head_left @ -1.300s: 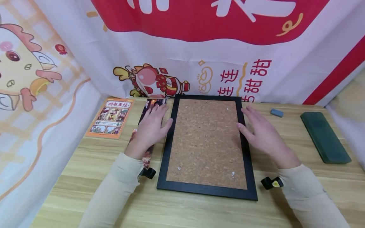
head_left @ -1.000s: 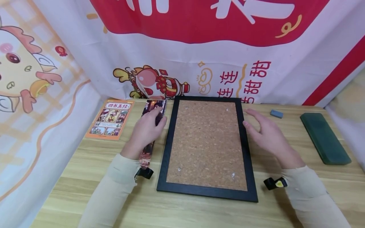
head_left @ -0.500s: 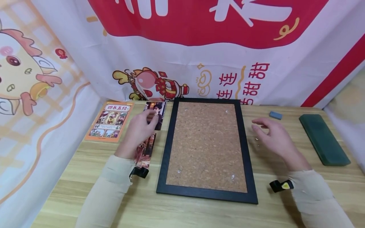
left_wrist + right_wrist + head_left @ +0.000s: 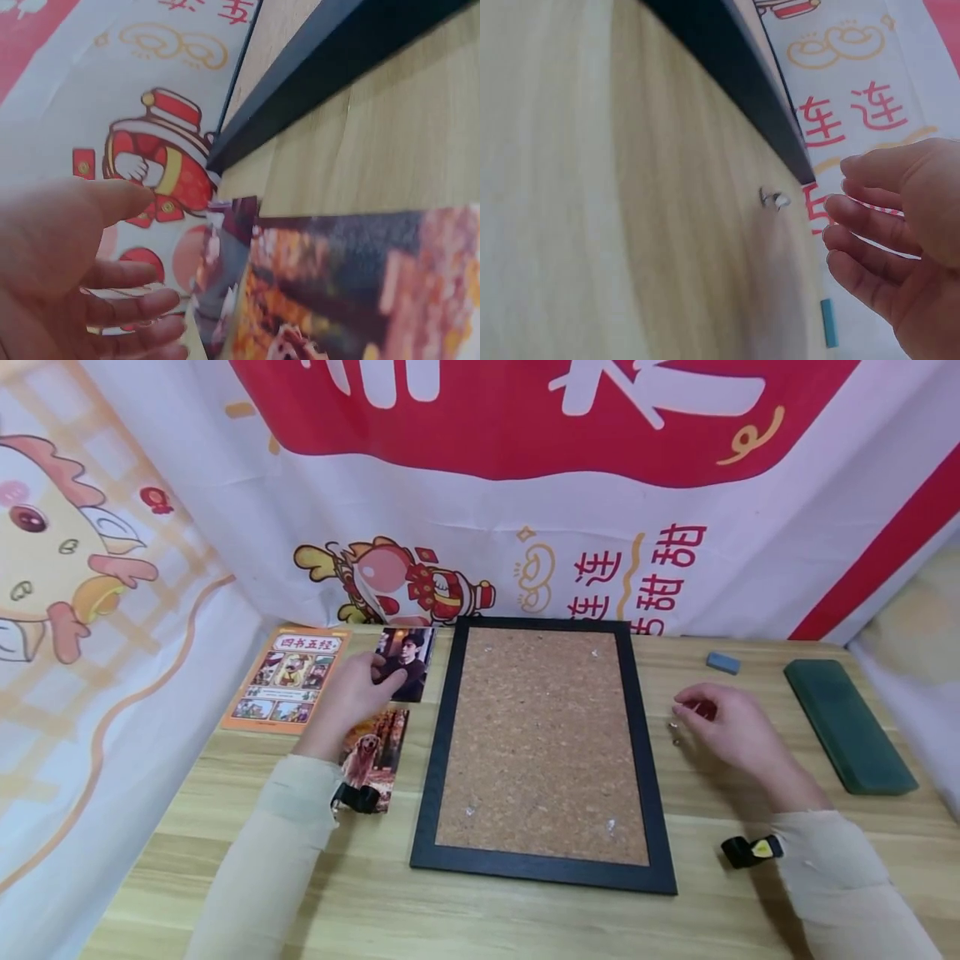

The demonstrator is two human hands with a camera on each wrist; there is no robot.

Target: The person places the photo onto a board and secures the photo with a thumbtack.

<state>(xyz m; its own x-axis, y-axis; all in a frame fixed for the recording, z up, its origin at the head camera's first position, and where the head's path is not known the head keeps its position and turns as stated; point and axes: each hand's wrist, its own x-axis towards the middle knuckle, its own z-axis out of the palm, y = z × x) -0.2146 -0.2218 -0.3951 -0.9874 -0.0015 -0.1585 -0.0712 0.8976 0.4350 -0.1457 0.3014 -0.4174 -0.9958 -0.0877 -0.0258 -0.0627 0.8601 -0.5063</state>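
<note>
A black-framed cork board point(image 4: 547, 735) lies flat in the middle of the table, with small clear pushpins point(image 4: 611, 825) near its corners. Left of it are a photo of a person point(image 4: 414, 668) and, below, a photo of a dog point(image 4: 382, 752). My left hand point(image 4: 352, 693) hovers by the person photo, fingers loosely bent and nothing held; in the left wrist view the thumb stands apart from the fingers. My right hand point(image 4: 738, 727) is over the table beside the board's right edge, fingers relaxed. Just left of its fingertips lie small pushpins point(image 4: 776, 199), untouched.
An orange comic-style booklet point(image 4: 287, 681) lies at the far left. On the right are a small blue eraser-like block point(image 4: 723, 662) and a long dark green box point(image 4: 851, 727). A printed cloth point(image 4: 465, 527) hangs behind the table's back edge.
Both hands have drawn back from the board's sides, the left toward the left and the right toward the right. The photos and the loose pushpins have come into view.
</note>
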